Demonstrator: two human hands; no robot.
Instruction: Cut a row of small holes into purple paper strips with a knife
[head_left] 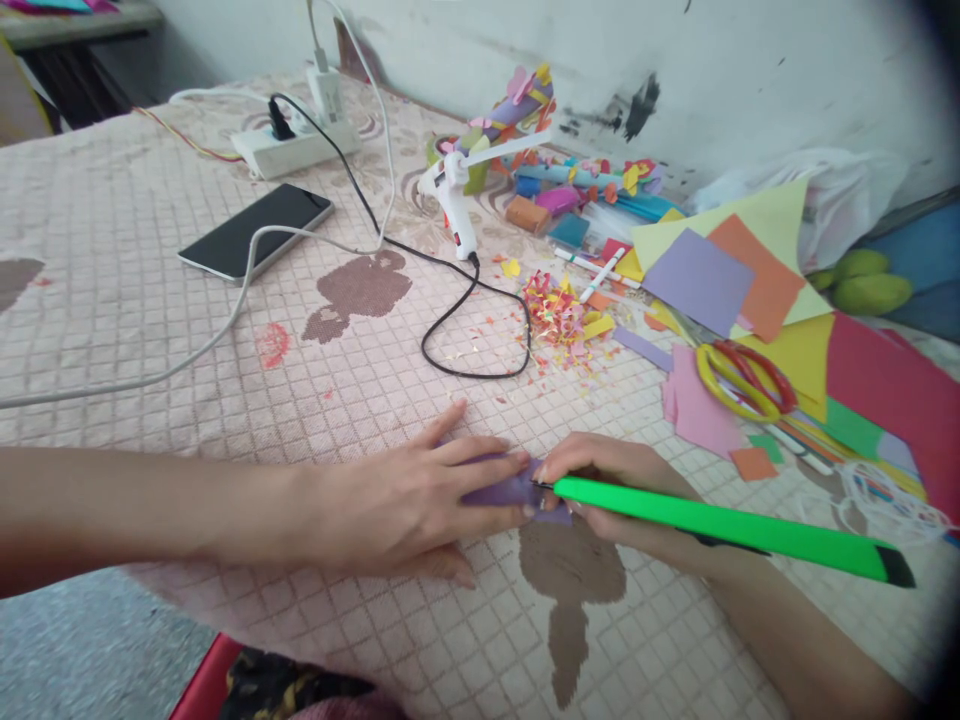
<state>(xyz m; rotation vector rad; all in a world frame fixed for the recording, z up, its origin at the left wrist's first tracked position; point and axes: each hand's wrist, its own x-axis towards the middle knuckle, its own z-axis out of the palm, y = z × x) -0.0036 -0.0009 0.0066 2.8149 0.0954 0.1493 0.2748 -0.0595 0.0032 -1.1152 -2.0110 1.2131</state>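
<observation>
My left hand (pixel 420 500) lies flat with its fingers spread, pressing a small purple paper piece (pixel 499 490) onto the cloth-covered table. Much of that paper is hidden under the fingers. Just to the right, my right hand (pixel 615 480) is closed around a bright green box cutter (pixel 705 520) with a black end. The cutter's dark tip touches or nearly touches the paper's right end, close to my left fingertips. Beyond my hands sits a pile of shredded coloured paper (pixel 559 310).
A white glue gun (pixel 454 200) stands behind, its black cord looping forward. Further left are a phone (pixel 259 230) and a power strip (pixel 292 145). On the right lie yellow- and red-handled scissors (pixel 739 380), a purple sheet (pixel 697 280) and other coloured papers. Decorated paper rolls (pixel 517 105) rest near the wall.
</observation>
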